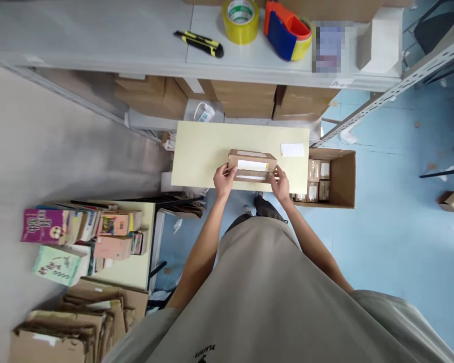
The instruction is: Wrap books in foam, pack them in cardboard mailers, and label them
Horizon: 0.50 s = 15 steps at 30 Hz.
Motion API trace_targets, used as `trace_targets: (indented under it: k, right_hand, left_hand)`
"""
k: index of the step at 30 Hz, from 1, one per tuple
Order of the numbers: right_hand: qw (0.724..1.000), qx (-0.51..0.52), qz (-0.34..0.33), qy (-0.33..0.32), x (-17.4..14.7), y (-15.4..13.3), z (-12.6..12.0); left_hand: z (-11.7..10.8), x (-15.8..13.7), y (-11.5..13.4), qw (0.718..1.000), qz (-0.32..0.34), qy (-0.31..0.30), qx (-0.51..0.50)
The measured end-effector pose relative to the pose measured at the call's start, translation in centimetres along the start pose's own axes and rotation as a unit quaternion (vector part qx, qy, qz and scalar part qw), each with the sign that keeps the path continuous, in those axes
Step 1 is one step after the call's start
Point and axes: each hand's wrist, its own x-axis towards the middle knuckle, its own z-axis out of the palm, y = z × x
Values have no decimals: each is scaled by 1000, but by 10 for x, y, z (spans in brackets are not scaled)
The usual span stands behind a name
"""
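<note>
Small brown cardboard boxes (245, 175) with white labels lie pressed together in a row near the front edge of a pale yellow table (200, 146). I cannot tell exactly where one box ends and another begins. My left hand (224, 179) grips their left end, thumb on the near side. At the right end my right hand (280, 182) is closed around the same boxes, its fingers partly hidden behind the corner. A white label slip (292, 149) lies flat on the table, to the right of the boxes.
Above the table, a grey shelf (136, 45) holds a box cutter (200, 44), yellow tape (240, 21), a tape dispenser (287, 33) and a white box (380, 45). An open carton (343, 176) of small boxes stands right. Books (113, 227) and flattened cardboard (60, 333) are left.
</note>
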Motion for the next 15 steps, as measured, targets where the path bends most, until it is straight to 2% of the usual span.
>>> trace_targets:
  k: [5, 10, 15]
  right_hand:
    - [992, -87, 87, 32, -44, 30, -25]
    - [991, -36, 122, 51, -87, 50, -49]
    - [991, 12, 125, 39, -113, 53, -57]
  left_hand:
    - [17, -51, -23, 996, -33, -68, 45]
    - [33, -91, -40, 993, -25, -108, 27]
    - [39, -119, -47, 990, -45, -129, 19]
